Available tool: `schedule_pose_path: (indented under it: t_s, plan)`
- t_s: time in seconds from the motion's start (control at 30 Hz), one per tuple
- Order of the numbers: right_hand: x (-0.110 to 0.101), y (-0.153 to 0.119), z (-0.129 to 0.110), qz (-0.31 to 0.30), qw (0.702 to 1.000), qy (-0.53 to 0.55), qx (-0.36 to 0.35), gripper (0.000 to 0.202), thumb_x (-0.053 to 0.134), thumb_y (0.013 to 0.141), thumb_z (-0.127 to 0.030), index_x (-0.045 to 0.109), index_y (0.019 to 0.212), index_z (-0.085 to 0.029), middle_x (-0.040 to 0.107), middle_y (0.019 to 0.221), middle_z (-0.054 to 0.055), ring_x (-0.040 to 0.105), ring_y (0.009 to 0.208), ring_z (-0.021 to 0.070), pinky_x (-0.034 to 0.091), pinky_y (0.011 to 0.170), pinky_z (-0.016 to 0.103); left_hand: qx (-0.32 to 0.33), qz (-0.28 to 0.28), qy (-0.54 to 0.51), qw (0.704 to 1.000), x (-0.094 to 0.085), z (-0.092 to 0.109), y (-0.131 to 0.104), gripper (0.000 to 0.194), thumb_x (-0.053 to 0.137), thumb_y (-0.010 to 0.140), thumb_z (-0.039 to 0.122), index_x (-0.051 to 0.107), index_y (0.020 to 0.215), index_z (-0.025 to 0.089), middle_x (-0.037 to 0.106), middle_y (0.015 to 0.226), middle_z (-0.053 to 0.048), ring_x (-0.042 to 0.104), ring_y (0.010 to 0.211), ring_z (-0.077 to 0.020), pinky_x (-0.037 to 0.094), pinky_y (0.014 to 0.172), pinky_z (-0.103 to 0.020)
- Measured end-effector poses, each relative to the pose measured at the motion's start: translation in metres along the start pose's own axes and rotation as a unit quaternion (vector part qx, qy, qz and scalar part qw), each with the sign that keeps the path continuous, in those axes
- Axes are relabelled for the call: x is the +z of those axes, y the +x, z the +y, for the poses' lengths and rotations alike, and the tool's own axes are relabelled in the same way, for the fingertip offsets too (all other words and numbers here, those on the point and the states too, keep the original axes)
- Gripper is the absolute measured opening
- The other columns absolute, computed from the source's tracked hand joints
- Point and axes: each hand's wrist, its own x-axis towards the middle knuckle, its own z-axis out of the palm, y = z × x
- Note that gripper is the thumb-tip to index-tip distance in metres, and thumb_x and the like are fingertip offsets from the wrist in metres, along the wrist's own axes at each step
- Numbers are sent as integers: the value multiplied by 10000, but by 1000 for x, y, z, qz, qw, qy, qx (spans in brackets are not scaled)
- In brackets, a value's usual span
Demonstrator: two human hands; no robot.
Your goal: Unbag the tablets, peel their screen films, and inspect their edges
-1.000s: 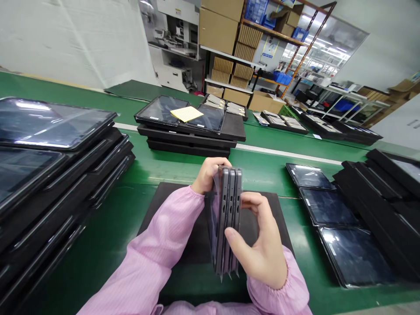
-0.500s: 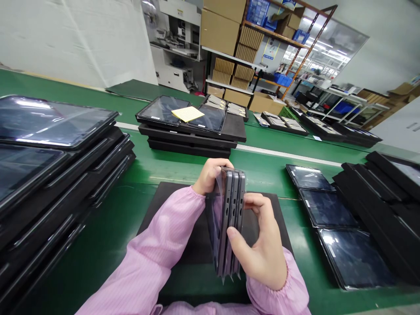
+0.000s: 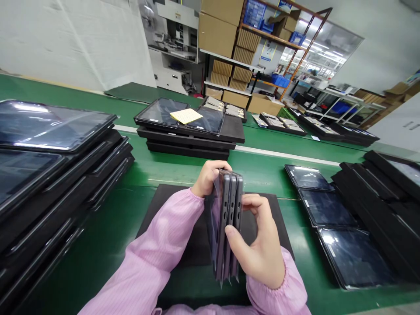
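Observation:
Three dark grey tablets (image 3: 232,218) stand on edge, side by side, with slim gaps between them. Clear film sticks out past their lower corners, and their port edges face me. At the far upper corner, my left hand (image 3: 210,177) is wrapped round the stack, some of its fingers hidden behind it. My right hand (image 3: 260,245) has its thumb against the port edges and its fingers at the right face of the stack. A black foam board (image 3: 262,227) lies flat on the green table below the tablets.
On the left rise stacked black trays (image 3: 70,205) with tablets. Ahead stands another tray stack (image 3: 193,142) with a yellow note (image 3: 186,116) on top. To the right, three tablets (image 3: 356,258) lie beside black trays (image 3: 377,210). The green table (image 3: 144,168) has a white line across it.
The tablets have shifted slightly left and down in the view, with both hands still on them. The background has shifted slightly as well.

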Motion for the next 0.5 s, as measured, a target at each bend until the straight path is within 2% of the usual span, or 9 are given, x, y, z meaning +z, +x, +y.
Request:
schedule_pose_path:
  t_s: [0.2, 0.33, 0.37, 0.43, 0.5]
  plan:
    - [2, -2, 1, -4, 1000, -13, 14, 316, 652, 848, -298, 489, 1117, -271, 654, 932, 5, 708, 810, 198, 615, 696, 333, 2, -4, -11, 1000, 0, 0, 0, 823, 429, 716, 989, 588, 584, 192, 558, 518, -19, 426, 458, -151, 380, 524, -333]
    - [5, -4, -2, -57, 995, -30, 74, 630, 738, 749, -326, 473, 1312, -222, 682, 1133, 111, 732, 993, 303, 646, 783, 452, 12, 3, -12, 1000, 4, -5, -4, 810, 437, 729, 973, 619, 593, 196, 602, 538, -37, 494, 495, -178, 419, 554, -346]
    - [5, -4, -4, -79, 993, -31, 86, 675, 734, 739, -311, 476, 1353, -207, 679, 1179, 134, 726, 1045, 324, 648, 821, 481, 19, 28, -13, 999, 5, -8, -7, 797, 440, 739, 958, 640, 607, 198, 638, 572, -54, 540, 535, -199, 451, 586, -358]
    - [4, -5, -8, -116, 989, -23, 91, 646, 698, 745, -263, 513, 1360, -199, 687, 1206, 142, 719, 1100, 337, 642, 894, 508, -4, 140, -16, 990, 8, -18, -16, 711, 468, 779, 883, 676, 682, 210, 726, 713, -90, 648, 710, -252, 523, 723, -386]
    - [3, -6, -12, -130, 988, -2, 82, 583, 654, 748, -211, 552, 1321, -212, 711, 1204, 126, 730, 1110, 325, 642, 942, 491, -97, 258, -32, 961, 10, -31, -27, 553, 526, 804, 772, 659, 762, 237, 762, 838, -91, 685, 905, -274, 541, 852, -394]
